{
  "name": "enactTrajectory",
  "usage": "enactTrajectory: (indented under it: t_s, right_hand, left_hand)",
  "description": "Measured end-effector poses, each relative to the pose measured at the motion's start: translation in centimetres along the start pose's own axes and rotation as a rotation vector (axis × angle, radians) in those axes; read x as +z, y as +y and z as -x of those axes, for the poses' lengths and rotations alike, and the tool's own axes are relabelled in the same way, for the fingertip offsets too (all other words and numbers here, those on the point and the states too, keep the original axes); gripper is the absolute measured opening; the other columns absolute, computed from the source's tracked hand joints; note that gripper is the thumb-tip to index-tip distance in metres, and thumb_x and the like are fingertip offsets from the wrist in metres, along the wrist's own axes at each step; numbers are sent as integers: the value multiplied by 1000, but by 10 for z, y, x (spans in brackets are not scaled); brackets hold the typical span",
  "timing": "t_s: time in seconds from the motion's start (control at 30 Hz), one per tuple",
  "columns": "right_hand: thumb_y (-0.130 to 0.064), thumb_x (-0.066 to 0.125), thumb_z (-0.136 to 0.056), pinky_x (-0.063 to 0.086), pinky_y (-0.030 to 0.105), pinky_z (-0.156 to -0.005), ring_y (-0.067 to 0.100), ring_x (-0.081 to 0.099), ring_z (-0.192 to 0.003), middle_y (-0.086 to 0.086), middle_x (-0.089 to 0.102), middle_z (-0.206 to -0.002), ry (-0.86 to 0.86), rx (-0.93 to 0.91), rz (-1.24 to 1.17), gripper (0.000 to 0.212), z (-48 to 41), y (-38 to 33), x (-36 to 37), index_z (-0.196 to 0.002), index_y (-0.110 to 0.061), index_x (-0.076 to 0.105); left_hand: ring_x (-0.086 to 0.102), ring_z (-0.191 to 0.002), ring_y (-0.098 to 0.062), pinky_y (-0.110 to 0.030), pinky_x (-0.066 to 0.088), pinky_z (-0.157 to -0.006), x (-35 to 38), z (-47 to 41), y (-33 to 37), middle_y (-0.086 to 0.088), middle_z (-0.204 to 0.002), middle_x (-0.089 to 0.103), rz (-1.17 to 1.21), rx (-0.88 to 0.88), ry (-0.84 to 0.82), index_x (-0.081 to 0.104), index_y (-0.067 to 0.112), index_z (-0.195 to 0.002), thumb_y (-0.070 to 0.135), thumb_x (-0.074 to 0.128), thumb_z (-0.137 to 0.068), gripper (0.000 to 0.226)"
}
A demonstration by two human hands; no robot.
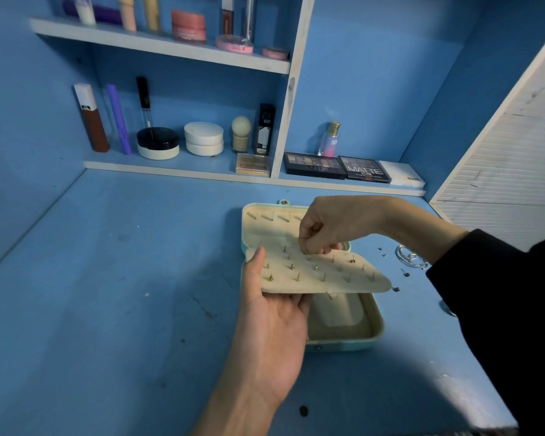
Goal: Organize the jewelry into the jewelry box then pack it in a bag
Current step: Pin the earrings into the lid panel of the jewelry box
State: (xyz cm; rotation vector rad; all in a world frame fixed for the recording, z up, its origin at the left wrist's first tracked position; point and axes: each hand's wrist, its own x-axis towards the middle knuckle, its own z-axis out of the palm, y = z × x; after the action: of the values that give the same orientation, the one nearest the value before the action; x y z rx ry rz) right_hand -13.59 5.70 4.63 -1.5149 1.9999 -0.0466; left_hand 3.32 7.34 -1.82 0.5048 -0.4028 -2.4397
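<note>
The jewelry box (378,325) lies open on the blue desk (123,278), right of centre. Its lid (265,221) is laid flat on the far side and its tray is nearer the person. A cream panel (334,280) is lifted above the tray. Its long axis runs left to right, with the right end dipping a little toward the person. Small earring pins stick up from it in rows.

The left hand (274,325) reaches in from below, palm up. Its fingers are spread under the panel's left end and its thumb (257,262) is pressed on top, so it grips that end. The right hand (331,225) comes in from the right in a dark sleeve (501,294), with its fingers (309,243) curled tight. Thumb and forefinger are pinched on one pin (305,251) near the panel's far edge.

Loose studs (405,272) and silver hoops (411,258) lie on the desk just right of the box. Make-up stands on the shelf (170,166) behind.
</note>
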Motion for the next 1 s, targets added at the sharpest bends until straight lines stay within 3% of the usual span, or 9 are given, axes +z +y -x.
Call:
enactTrajectory:
  t_s: [0.27, 0.4, 0.47, 0.53, 0.7, 0.9, 1.0]
  right_hand:
    - [-10, 60, -85, 42, 14, -51, 12, 54, -56, 0, 61, -67, 21, 33, -127, 11, 8, 3, 4, -87, -4, 69]
    - [-16, 61, -88, 48, 26, -63, 13, 59, -65, 2, 68, -73, 120, -27, -202, 8, 21, 11, 4, -94, -17, 65]
    - [-26, 62, -89, 49, 28, -65, 11, 58, -68, 2, 69, -78, 222, -88, -205, 8, 32, 11, 5, -90, -19, 65]
    - [-43, 64, -82, 46, 22, -66, 8, 57, -71, -3, 67, -79, 267, -172, -167, 23, 48, 9, 5, -86, -21, 65]
    - [-64, 67, -62, 38, 16, -62, 3, 54, -75, -14, 62, -77, 218, -198, 62, 37, 74, 6, 12, -80, -32, 64]
    - [-53, 75, -67, 45, 26, -69, 10, 54, -80, -11, 60, -80, 231, -249, 112, 28, 75, 9, 19, -80, -32, 61]
    - [-49, 75, -68, 38, 17, -64, 11, 53, -79, -12, 59, -79, 288, -283, 100, 24, 75, 9, 15, -79, -32, 63]
  left_hand:
    - [57, -119, -20, -37, 35, -109, 0, -1, 0, -7, -120, 66, -13, -3, -8, 57, 17, -128, 44, 42, -94, 46]
    - [56, -120, -21, -37, 35, -109, 1, 0, 0, -7, -120, 66, -13, 6, 4, 58, 17, -128, 45, 43, -92, 48]
    - [57, -120, -21, -37, 35, -109, 2, 0, 0, -7, -120, 67, -24, 8, 7, 58, 17, -128, 46, 43, -92, 49]
    - [57, -120, -21, -37, 36, -109, 2, 0, 0, -7, -120, 67, -31, 10, 7, 59, 16, -127, 48, 42, -92, 50]
    - [56, -121, -22, -37, 38, -107, 2, -1, 0, -11, -122, 65, -38, 9, 21, 58, 14, -128, 53, 43, -90, 57]
    - [56, -121, -23, -36, 40, -105, 3, 0, 0, -12, -122, 65, -28, 9, 36, 58, 14, -128, 55, 47, -85, 61]
    - [54, -124, -21, -35, 37, -107, 3, -1, 1, -9, -125, 64, -19, -2, 52, 58, 16, -129, 59, 52, -77, 68]
